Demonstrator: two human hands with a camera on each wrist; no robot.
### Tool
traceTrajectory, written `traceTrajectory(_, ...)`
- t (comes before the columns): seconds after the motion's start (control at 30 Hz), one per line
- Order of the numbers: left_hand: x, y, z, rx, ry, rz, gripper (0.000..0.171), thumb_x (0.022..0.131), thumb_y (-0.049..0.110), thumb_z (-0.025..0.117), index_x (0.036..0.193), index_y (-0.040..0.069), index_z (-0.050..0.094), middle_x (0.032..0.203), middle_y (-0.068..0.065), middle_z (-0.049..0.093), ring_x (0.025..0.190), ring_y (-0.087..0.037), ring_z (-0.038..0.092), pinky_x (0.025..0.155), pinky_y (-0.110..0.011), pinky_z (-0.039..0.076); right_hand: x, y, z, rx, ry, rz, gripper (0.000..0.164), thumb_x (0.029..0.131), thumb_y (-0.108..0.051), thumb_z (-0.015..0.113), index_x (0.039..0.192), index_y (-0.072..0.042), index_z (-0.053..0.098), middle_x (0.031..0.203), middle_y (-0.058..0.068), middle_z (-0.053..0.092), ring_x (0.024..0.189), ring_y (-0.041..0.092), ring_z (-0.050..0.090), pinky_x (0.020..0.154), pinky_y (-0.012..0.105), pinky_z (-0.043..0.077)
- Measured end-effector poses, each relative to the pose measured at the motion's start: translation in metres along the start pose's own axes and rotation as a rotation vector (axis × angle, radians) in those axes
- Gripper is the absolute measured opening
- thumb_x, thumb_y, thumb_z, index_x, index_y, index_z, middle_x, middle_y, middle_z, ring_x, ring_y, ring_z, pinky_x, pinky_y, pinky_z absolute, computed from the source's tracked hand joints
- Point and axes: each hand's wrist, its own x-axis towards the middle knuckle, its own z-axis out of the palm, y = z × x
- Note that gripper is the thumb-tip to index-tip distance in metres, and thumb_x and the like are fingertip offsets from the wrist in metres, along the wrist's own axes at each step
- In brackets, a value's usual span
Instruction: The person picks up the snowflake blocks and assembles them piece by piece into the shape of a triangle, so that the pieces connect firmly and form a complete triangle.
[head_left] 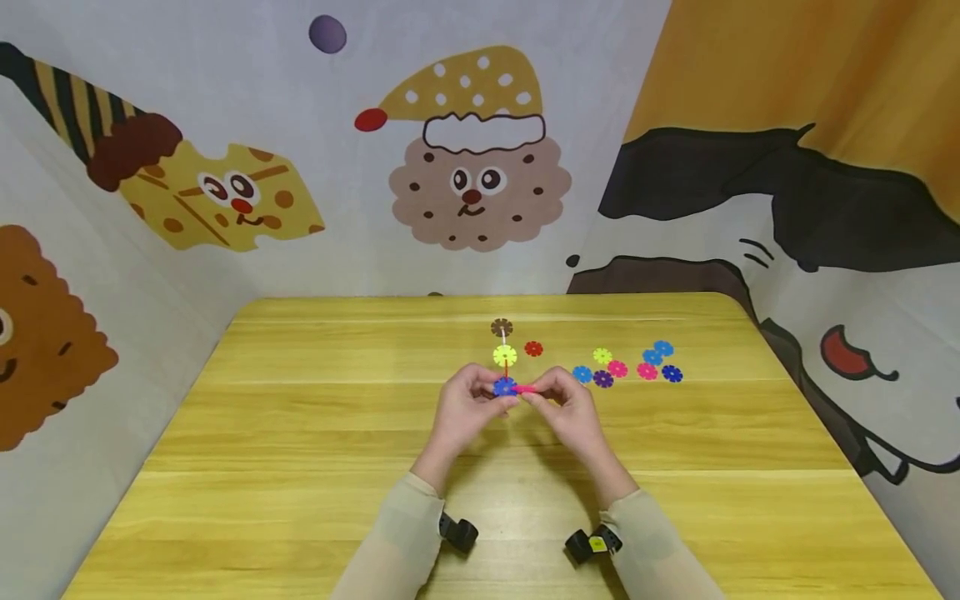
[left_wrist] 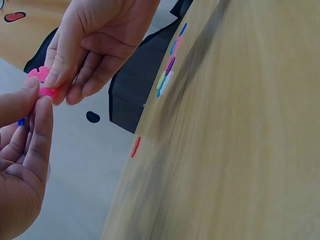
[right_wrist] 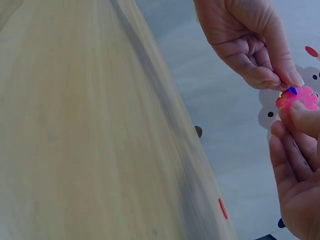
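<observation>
While the left hand (head_left: 467,407) is bent in a pinch on the blue disc (head_left: 505,387) over the table (head_left: 300,483), the pink disc (head_left: 524,389) beside it is pinched by the right hand (head_left: 573,414) — both are best held straight, then pushed gently.

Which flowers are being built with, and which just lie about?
Building: held blue flower, held pink flower, edge-on red piece, joined yellow flower, edge-on white piece, brown flower.

Lying about, maybe spares: loose red flower, flowers on the right.
</observation>
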Motion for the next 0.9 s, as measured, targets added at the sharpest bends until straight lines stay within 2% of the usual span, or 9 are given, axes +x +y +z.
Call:
traceTrajectory(0.1,0.001,-0.001,0.000,0.001,0.001,-0.008,0.035,0.078,0.003,0.083,0.106,-0.003,0.063,0.088,-0.014,0.068,0.070,-0.023,0.066,0.068,-0.043,0.060,0.000,-0.009,-0.005,-0.028,-0.035,0.010,0.011,0.085,0.011,0.069,0.094,0.007,0.063,0.090,0.018,0.067,0.084,0.011,0.063,0.083,0.030,0.056)
traceTrajectory(0.23,0.002,-0.003,0.000,0.007,0.004,-0.020,0.035,0.078,0.001,0.083,0.106,-0.003,0.063,0.088,-0.013,0.068,0.070,-0.022,0.066,0.066,-0.037,0.060,-0.001,-0.025,-0.013,-0.034,-0.045,0.057,0.007,0.088,0.009,0.068,0.095,0.009,0.065,0.091,0.021,0.067,0.083,0.009,0.062,0.079,0.025,0.055)
traceTrajectory(0.33,0.002,-0.003,0.000,0.008,0.002,-0.024,0.035,0.078,0.001,0.083,0.106,-0.004,0.063,0.088,-0.013,0.068,0.071,-0.021,0.066,0.066,-0.034,0.060,-0.001,-0.027,-0.017,-0.024,-0.039,0.087,0.007,0.089,0.006,0.068,0.096,0.008,0.067,0.092,0.021,0.067,0.083,0.009,0.062,0.077,0.022,0.054)
traceTrajectory(0.6,0.001,-0.002,-0.001,0.005,0.007,-0.039,0.036,0.077,0.001,0.083,0.107,-0.002,0.063,0.087,-0.012,0.068,0.070,-0.021,0.066,0.067,-0.040,0.060,-0.001,-0.026,-0.028,-0.066,-0.027,0.043,0.011,0.089,0.008,0.068,0.100,0.010,0.067,0.096,0.023,0.069,0.086,0.009,0.063,0.080,0.022,0.053)
traceTrajectory(0.77,0.001,-0.003,0.000,0.008,-0.002,-0.035,0.036,0.077,0.001,0.083,0.107,-0.002,0.063,0.088,-0.012,0.068,0.071,-0.021,0.066,0.069,-0.044,0.060,-0.001,-0.029,-0.024,-0.073,-0.088,0.014,0.016,0.088,0.007,0.069,0.104,0.009,0.067,0.099,0.022,0.069,0.089,0.009,0.064,0.085,0.024,0.054)
traceTrajectory(0.9,0.000,-0.005,0.001,0.013,-0.016,-0.021,0.035,0.077,0.001,0.083,0.105,-0.003,0.063,0.088,-0.013,0.069,0.072,-0.021,0.066,0.068,-0.043,0.060,-0.001,-0.033,-0.016,-0.103,-0.086,-0.039,0.010,0.086,0.010,0.069,0.096,0.008,0.068,0.092,0.019,0.069,0.085,0.011,0.064,0.081,0.027,0.055)
